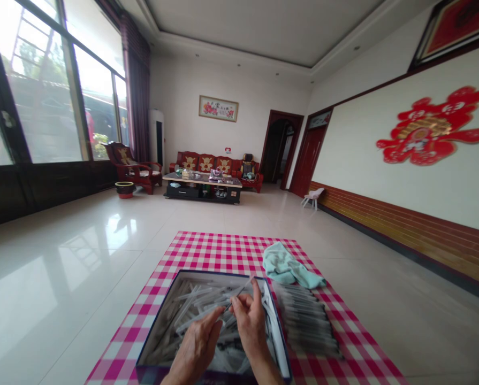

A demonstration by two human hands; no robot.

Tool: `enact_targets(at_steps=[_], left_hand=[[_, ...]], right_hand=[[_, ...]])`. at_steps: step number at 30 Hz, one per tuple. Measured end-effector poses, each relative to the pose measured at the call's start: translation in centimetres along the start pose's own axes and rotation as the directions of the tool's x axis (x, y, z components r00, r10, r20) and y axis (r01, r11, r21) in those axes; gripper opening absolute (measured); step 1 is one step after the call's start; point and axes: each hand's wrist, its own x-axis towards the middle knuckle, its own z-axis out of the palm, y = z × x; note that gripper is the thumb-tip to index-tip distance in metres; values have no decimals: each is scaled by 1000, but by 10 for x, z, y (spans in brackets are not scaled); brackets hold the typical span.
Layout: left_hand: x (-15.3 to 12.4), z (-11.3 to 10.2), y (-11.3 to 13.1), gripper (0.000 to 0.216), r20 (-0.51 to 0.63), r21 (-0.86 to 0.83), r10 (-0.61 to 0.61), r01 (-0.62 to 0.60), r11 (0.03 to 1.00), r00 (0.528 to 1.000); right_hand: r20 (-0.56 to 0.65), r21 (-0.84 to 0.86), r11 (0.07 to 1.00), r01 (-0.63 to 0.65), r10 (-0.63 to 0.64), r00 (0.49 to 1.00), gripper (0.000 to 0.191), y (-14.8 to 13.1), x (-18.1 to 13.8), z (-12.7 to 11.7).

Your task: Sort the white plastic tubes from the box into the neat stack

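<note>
Over an open box (159, 321) full of loose translucent plastic tubes (189, 307), both of my hands pinch a slim pen-like tube (244, 287). My left hand (199, 339) grips its lower, darker end between thumb and forefinger. Higher along the same piece, my right hand (250, 323) has its thumb and fingers closed on it, one finger stretched up beside its pale tip. To the right of the box lies a row of clear pen-like sticks (309, 323) with dark ends, blurred. Small dark parts in the box are too unclear to name.
A pink-and-white checked cloth (211, 248) lies under the box. Behind the row is a crumpled mint-green cloth (289, 264). Farther off stand a low table (203, 182), a wooden sofa (205, 160), an armchair (132, 166) and a small white stool (313, 198).
</note>
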Motion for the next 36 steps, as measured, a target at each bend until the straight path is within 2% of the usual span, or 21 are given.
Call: enact_targets(at_steps=[2, 4, 6, 8, 11, 15, 19, 23, 27, 32, 34, 36], left_hand=[[3, -4, 3, 31, 88, -89, 1, 7, 996, 996], [7, -8, 7, 30, 136, -139, -31, 50, 989, 990], [9, -10, 11, 27, 155, -132, -70, 90, 987, 985], [8, -11, 12, 29, 156, -81, -100, 114, 990, 983], [6, -8, 8, 33, 144, 47, -130, 125, 991, 981], [6, -7, 7, 33, 159, 140, -135, 113, 984, 978], [7, -9, 9, 31, 169, 125, -141, 121, 985, 975], [6, -8, 5, 24, 135, 32, -101, 97, 995, 986], [4, -4, -1, 24, 103, -12, -67, 68, 998, 992], [4, -5, 0, 20, 127, -41, -86, 91, 995, 988], [5, -6, 2, 18, 135, -46, -98, 105, 993, 986], [5, -6, 3, 17, 144, -52, -101, 109, 993, 984]], right_hand=[[4, 23, 999, -24, 24, 1000, 70, 6, -3, 3], [29, 48, 997, -63, 61, 998, 58, 10, -6, 5], [80, 62, 992, -108, 103, 991, 39, 13, -9, 7], [157, 49, 985, -165, 156, 975, 28, 13, -11, 5], [173, 39, 969, -244, 234, 957, 32, 7, -9, -3], [56, 83, 976, -204, 199, 978, 37, -7, 3, -21], [81, 87, 972, -219, 212, 974, 34, -13, 12, -31], [121, 60, 963, -262, 254, 960, 31, -7, 8, -26], [236, -114, 976, -187, 209, 949, 24, -2, 1, -17], [339, -182, 980, -84, 143, 930, 16, -9, -3, -14], [404, -225, 974, -26, 117, 907, 18, -14, -3, -17], [502, -293, 954, 56, 104, 859, 22, -19, -1, -23]])
